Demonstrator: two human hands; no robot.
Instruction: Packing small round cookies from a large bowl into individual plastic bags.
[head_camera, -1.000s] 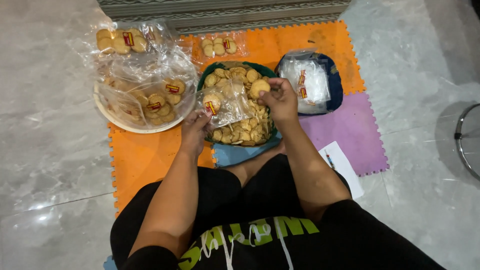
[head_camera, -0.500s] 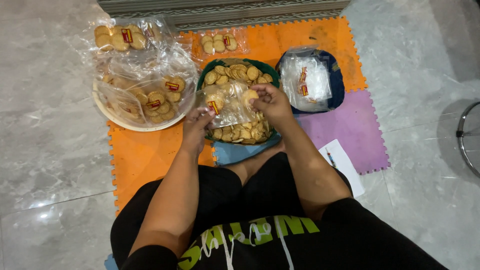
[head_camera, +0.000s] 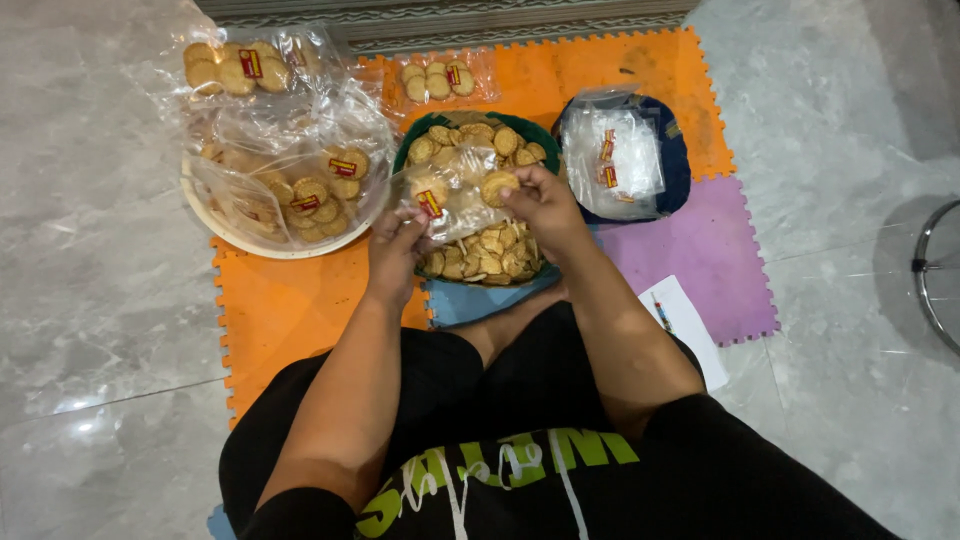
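Grey marble floor (head_camera: 100, 300) w/ orange foam mat (head_camera: 290, 300) and purple mat tile (head_camera: 700, 250) laid on it; sitting cross-legged at mat edge, looking down.

Holding clear plastic bag (head_camera: 450, 190) open above green bowl (head_camera: 545, 160) heaped w/ round biscuits (head_camera: 490, 250). Left hand (head_camera: 395, 245) pinching bag's lower edge, fingers closed on the film. Right hand (head_camera: 545, 205) closed around one biscuit (head_camera: 497, 187) at bag mouth, thumb and fingertips gripping it; biscuit partly in, partly at the opening, can't tell which exactly. Bag already carrying a few biscuits plus a red-yellow label (head_camera: 430, 203).

Lying nearby: white plate (head_camera: 240, 240) piled w/ filled bags (head_camera: 300, 180), left of bowl; more filled bags (head_camera: 240, 65) beyond; dark blue bowl (head_camera: 675, 150) w/ stack of empty bags (head_camera: 615, 160) to right; paper slip (head_camera: 690, 325) on purple tile.

Judging risks: film looking thin and slack, so mouth possibly folding shut and biscuit catching on edge, cracking or dropping back into bowl. Left-hand pinch sitting low, so bag possibly tipping and spilling contents.
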